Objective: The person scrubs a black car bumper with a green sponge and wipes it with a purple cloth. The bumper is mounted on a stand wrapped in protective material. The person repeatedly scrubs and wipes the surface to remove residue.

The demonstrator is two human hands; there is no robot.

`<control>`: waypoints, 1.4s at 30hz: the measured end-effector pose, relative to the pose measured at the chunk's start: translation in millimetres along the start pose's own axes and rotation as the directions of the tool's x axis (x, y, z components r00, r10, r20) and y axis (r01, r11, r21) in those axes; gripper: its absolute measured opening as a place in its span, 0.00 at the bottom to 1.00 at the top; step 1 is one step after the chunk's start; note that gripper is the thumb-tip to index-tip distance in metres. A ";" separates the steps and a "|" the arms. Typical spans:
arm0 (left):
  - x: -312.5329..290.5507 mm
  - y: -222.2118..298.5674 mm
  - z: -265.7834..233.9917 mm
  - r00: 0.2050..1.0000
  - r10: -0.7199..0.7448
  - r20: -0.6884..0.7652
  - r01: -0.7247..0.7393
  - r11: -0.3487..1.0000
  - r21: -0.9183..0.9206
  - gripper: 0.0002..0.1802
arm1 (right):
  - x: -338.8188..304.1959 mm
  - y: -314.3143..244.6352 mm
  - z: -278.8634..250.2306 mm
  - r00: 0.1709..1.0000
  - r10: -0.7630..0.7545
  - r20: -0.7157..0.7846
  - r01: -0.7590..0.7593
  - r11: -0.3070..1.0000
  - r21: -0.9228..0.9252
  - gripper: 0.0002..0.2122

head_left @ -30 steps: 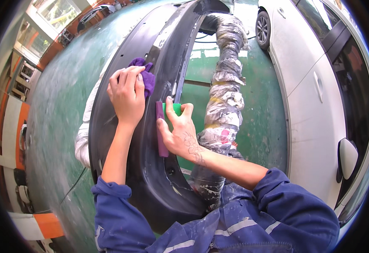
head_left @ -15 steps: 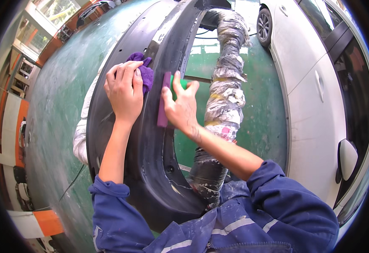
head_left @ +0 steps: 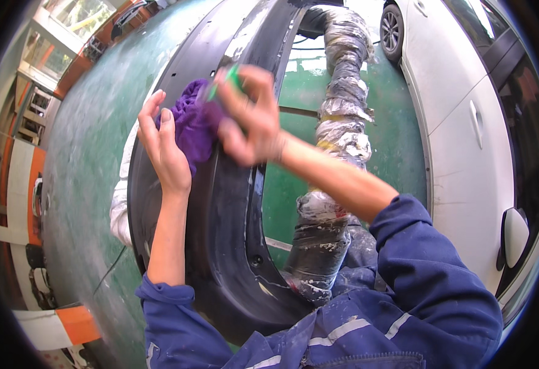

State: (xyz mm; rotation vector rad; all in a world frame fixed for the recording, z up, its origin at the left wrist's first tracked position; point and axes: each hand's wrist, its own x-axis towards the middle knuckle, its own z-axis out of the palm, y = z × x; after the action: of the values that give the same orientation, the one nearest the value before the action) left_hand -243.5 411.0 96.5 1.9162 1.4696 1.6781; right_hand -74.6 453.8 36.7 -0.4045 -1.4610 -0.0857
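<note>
A black car bumper (head_left: 229,227) stretches away in front of me. My left hand (head_left: 170,161) is raised over its left side, palm turned inward, and holds a bunched purple cloth (head_left: 192,138) loosely. Against the cloth's right edge, my right hand (head_left: 254,123) grips a sanding block (head_left: 232,76) with a green back and a purple face. Motion smears the block and the right fingers, so whether block and cloth touch is hard to tell. Pale scuffed patches show on the bumper's far part.
A stand tube (head_left: 346,117) wrapped in crumpled, stained plastic runs along the bumper's right. Farther right is a white car (head_left: 454,123) with its mirror (head_left: 514,237) jutting toward me. An orange-and-white beam (head_left: 75,325) lies at the lower left on the green floor (head_left: 85,178).
My left hand has turned from lying palm-down with the cloth on the bumper to palm inward. The sanding block has moved off the bumper's inner edge, up and left to the cloth.
</note>
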 end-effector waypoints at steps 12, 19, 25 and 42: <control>-2.0 7.3 5.1 0.997 0.012 0.070 -0.020 0.993 0.114 0.28 | -3.3 -10.9 4.7 0.989 0.110 -0.094 -0.108 0.994 0.029 0.31; -0.3 8.3 1.4 0.996 0.038 0.085 -0.053 0.983 0.176 0.26 | 6.5 -2.9 3.6 0.998 0.010 -0.062 -0.008 1.000 0.021 0.33; 0.6 -3.1 -7.1 0.979 0.149 0.140 -0.195 0.882 0.429 0.25 | -7.2 -53.7 10.0 1.000 -0.018 0.008 0.017 0.996 0.089 0.32; -2.5 4.0 -6.4 0.963 0.162 0.216 -0.239 0.884 0.401 0.21 | 1.2 -16.4 20.7 0.979 0.163 -0.125 -0.151 0.983 0.100 0.33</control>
State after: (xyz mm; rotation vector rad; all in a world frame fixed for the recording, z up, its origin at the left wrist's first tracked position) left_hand -246.4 404.4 99.9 2.4497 1.7221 1.2859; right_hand -99.0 445.3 42.6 -0.4314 -1.2921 0.0784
